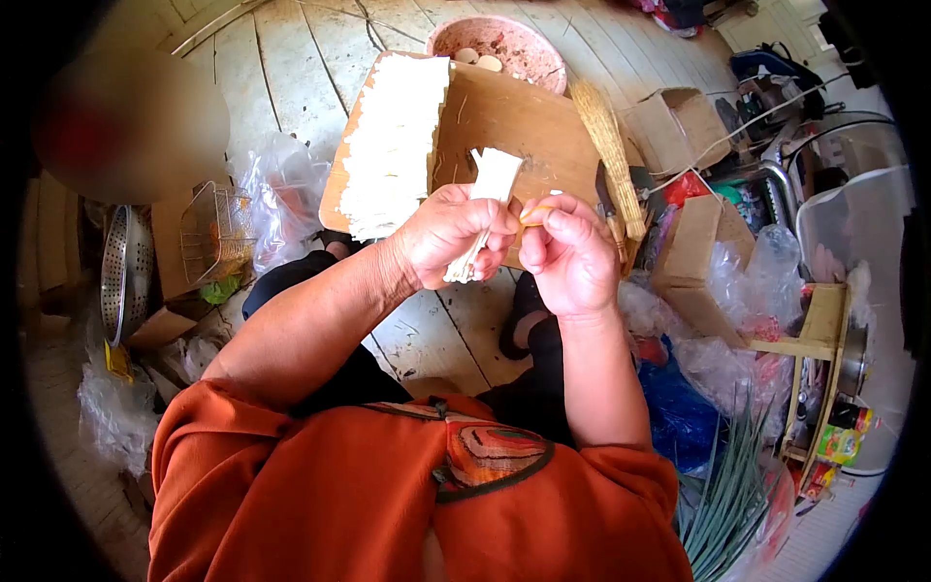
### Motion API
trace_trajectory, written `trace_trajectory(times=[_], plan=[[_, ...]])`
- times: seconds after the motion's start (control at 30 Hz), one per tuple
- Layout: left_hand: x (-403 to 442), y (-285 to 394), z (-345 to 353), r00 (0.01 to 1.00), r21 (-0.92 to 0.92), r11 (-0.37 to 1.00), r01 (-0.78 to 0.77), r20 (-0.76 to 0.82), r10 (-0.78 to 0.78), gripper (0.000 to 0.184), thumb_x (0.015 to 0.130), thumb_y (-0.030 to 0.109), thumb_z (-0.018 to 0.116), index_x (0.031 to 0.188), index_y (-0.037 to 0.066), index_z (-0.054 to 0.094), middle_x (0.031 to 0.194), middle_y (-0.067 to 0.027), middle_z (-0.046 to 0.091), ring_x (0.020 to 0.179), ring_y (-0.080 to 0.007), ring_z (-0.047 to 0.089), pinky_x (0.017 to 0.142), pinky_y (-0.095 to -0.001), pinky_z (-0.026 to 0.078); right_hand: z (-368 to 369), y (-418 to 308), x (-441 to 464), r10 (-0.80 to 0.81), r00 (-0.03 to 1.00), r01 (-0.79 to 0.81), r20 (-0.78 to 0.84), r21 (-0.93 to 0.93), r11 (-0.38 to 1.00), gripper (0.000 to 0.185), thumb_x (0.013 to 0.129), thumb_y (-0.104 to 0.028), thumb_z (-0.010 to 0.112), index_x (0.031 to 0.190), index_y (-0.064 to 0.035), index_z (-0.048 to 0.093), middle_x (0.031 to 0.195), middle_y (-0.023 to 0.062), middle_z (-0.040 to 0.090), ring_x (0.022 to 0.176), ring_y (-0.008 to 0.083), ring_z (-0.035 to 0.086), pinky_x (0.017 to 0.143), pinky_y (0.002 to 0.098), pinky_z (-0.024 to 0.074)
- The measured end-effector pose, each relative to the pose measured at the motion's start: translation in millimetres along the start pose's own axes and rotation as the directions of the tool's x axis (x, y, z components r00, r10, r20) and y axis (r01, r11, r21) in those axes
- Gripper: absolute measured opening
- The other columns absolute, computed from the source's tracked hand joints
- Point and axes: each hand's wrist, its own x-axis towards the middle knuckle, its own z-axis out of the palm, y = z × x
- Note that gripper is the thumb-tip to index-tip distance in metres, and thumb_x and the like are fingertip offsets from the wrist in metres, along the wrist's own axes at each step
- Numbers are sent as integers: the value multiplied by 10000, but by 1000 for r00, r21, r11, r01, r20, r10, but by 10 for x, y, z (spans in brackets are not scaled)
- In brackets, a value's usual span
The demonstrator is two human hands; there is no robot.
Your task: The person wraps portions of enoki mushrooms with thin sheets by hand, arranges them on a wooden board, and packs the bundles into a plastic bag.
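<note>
My left hand (454, 236) is closed round a bundle of pale strips (497, 177), which fan out above the fist and stick out below it. Beside it, my right hand (572, 247) pinches a thin yellow band (535, 215) between thumb and fingers, close to the left fingertips. Beyond both hands lies a wooden board (524, 121). Rows of white strips (393, 145) cover the board's left part.
Behind the board stands a pink basin (538, 60). A straw brush (609, 136) lies along the board's right edge. Cardboard boxes (703, 242) and plastic bags are at right; a wire basket (213, 233) and metal colander (128, 276) are at left.
</note>
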Motion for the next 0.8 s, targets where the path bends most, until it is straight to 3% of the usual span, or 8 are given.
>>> trace_trajectory(times=[0.1,0.17,0.27,0.3,0.5,0.67,0.73,0.8], plan=[[90,3,24,999,-21,1000,-15,-46,14,132,843,143,646,795,39,579,603,-48,524,424,-151,473,424,-293,419,-105,37,114,-46,999,46,-21,-1,999,156,904,-119,587,941,15,660,810,92,659,585,144,556,507,268,427],[166,-40,7,996,-21,1000,8,-92,-10,156,851,163,662,786,39,593,612,-48,538,441,-161,501,424,-287,414,-162,32,153,-36,999,32,35,132,991,163,916,-133,592,966,10,653,794,90,655,567,138,550,491,259,424],[252,-62,-14,989,-15,1000,15,-150,-17,204,865,209,686,777,43,608,619,-49,558,464,-173,534,425,-283,413,-212,21,181,-76,990,65,-117,-93,993,137,918,-127,630,978,-5,651,786,57,658,552,106,555,483,213,425],[276,-72,-17,987,-10,1000,9,-160,-11,227,871,235,694,777,46,611,617,-51,564,469,-176,540,427,-286,418,-232,0,187,-78,989,67,-124,-84,994,137,918,-127,630,978,-5,651,786,57,658,552,106,555,483,213,425],[426,-19,-25,975,-59,998,-11,-221,-2,228,872,239,694,754,61,613,602,-47,559,461,-150,513,421,-285,415,-305,-10,233,-42,985,-44,-165,-487,872,121,898,-105,674,962,-8,642,813,28,664,649,79,611,545,203,476],[521,33,-46,982,-15,999,30,-189,-32,182,859,207,694,820,40,633,588,-35,538,440,-135,479,409,-274,401,-432,25,254,-133,978,32,-163,-508,861,112,884,-77,687,948,-10,626,809,37,656,661,85,619,558,203,489],[549,86,-48,986,4,997,76,-149,-74,173,846,178,693,881,19,636,569,-30,511,437,-137,481,407,-274,397,-434,43,268,-219,955,116,-199,-428,896,82,865,-20,672,902,-17,598,775,40,628,601,90,586,534,211,472],[570,99,-81,990,23,996,89,-108,-86,192,847,173,691,921,9,623,572,-35,510,429,-145,476,418,-286,399,-442,20,265,-189,956,110,-224,-323,940,86,851,1,653,887,-23,578,755,40,611,571,92,559,517,217,455]])
